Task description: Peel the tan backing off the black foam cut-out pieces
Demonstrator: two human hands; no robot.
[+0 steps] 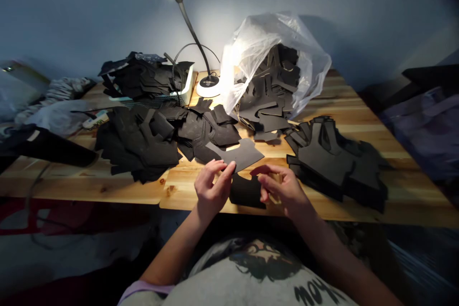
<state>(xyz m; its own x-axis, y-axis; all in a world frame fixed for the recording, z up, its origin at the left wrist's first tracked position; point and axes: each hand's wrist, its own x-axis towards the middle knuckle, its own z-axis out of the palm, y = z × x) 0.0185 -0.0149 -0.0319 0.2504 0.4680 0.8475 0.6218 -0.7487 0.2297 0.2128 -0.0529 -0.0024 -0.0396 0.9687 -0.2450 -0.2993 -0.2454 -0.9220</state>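
Note:
A flat grey-black cut-out sheet piece (pixel 247 154) with a notched edge is pinched between the thumb and fingers of my left hand (pixel 214 185), tilted just above the table's front. Below it a darker black piece (pixel 247 192) lies at the table edge, partly hidden by the held piece and my hands. My right hand (pixel 281 186) hovers to the right of both pieces, its fingers loosely bent and apart, with nothing visible between them. A loose heap of similar cut pieces (pixel 211 126) sits just beyond my left hand.
Stacks of black pieces lie left (pixel 138 143) and right (pixel 330 158). Behind stand a filled basket (pixel 188 88), a lit desk lamp (pixel 208 86) and a clear plastic bag (pixel 311 67) holding more pieces. A dark cylindrical object (pixel 57 146) projects from the left.

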